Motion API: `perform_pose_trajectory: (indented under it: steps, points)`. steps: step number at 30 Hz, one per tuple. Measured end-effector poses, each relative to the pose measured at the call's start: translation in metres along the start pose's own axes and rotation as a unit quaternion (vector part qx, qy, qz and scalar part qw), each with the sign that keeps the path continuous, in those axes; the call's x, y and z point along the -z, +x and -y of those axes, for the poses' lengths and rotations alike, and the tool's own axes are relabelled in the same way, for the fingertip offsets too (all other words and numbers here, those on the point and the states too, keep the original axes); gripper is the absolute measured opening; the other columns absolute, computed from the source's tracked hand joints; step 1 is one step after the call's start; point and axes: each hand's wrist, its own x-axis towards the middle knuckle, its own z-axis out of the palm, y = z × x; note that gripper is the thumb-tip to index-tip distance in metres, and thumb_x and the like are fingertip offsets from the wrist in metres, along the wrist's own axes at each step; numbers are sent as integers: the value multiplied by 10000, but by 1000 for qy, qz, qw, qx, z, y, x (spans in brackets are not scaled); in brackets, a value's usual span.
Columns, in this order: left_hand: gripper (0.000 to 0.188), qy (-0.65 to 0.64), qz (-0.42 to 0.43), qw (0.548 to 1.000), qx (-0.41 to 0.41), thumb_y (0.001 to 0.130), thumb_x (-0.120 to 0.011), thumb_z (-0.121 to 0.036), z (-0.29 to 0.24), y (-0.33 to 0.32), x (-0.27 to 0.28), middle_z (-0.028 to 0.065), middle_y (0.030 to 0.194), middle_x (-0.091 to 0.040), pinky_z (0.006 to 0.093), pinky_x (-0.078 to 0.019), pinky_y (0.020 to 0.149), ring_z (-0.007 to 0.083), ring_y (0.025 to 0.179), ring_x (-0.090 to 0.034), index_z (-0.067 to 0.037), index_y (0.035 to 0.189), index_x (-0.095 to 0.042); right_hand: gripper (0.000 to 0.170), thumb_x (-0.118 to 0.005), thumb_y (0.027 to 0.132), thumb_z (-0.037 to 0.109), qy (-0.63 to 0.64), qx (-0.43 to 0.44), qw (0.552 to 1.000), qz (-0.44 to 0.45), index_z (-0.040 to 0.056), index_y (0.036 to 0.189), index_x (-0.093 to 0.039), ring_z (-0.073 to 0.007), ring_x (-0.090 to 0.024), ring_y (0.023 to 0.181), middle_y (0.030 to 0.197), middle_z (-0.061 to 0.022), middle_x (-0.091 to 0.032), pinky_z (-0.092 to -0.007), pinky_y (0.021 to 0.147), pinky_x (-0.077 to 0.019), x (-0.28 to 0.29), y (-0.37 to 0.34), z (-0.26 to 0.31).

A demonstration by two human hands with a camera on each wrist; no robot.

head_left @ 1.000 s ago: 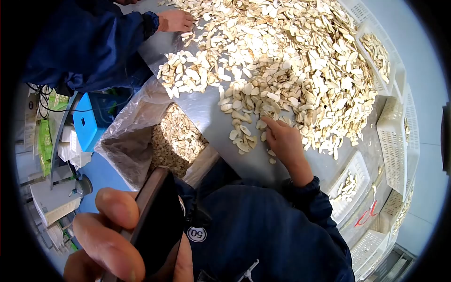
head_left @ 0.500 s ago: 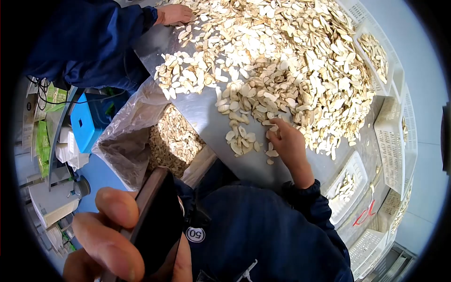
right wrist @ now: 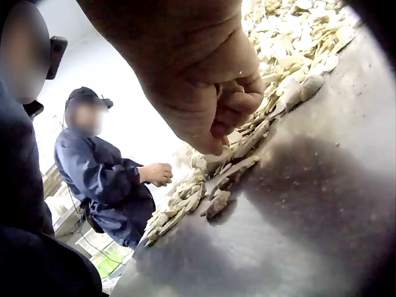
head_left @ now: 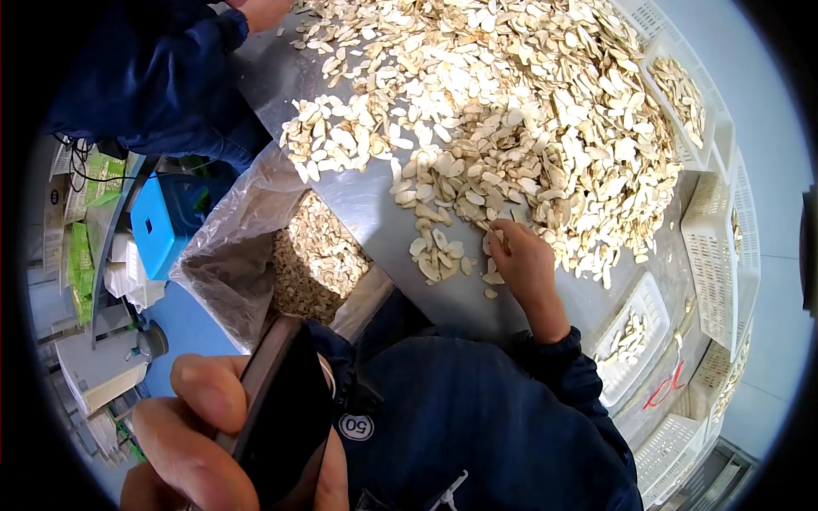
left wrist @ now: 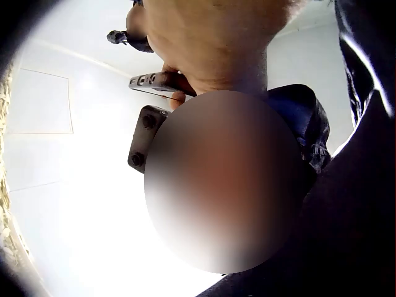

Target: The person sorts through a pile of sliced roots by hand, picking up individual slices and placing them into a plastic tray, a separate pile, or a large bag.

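My left hand (head_left: 204, 434) grips a dark phone (head_left: 285, 417) at the lower left of the head view; the left wrist view shows the phone (left wrist: 162, 81) edge-on in the fingers of that hand (left wrist: 210, 43). At the near edge of a large heap of pale dried slices (head_left: 588, 145), my right hand (head_left: 527, 268) has its fingers curled and its fingertips among the slices, pinching one. In the right wrist view the hand (right wrist: 204, 93) hangs low over the slices (right wrist: 291, 55), partly hiding what it pinches.
A plastic-lined container (head_left: 217, 255) of small pieces stands left of the metal table (head_left: 366, 200). White baskets (head_left: 711, 255), a white tray (head_left: 652, 319) and red scissors (head_left: 666, 387) lie right. Another person (right wrist: 102, 173) stands across at the left.
The other person's hand has drawn back from the slices. My right hand has shifted slightly right and its fingers have curled closer together. The phone remains in my left hand.
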Motion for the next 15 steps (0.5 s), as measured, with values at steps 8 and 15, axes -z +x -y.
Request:
perform_pose_trajectory:
  steps: [8, 15]
  points:
    - [707, -8, 17, 1000, -1, 1033, -521, -244, -3, -1, -3, -198, 1705, -96, 588, -314, 1168, 289, 1478, -235, -464, 1623, -198, 245, -706, 922, 219, -6, -82, 996, 16, 120, 1145, -686, -337, -709, 778, 910, -122, -728, -439, 676, -546, 10, 1, 2]
    - [729, -16, 29, 999, 3, 1029, -526, -224, -4, -1, -1, -214, 1704, -86, 568, -309, 1178, 282, 1486, -222, -450, 1630, -183, 325, -715, 924, 268, -3, -19, 1000, 4, 120, 1208, -663, -327, -714, 815, 1012, -125, -720, -444, 703, -554, -2, 7, -1]
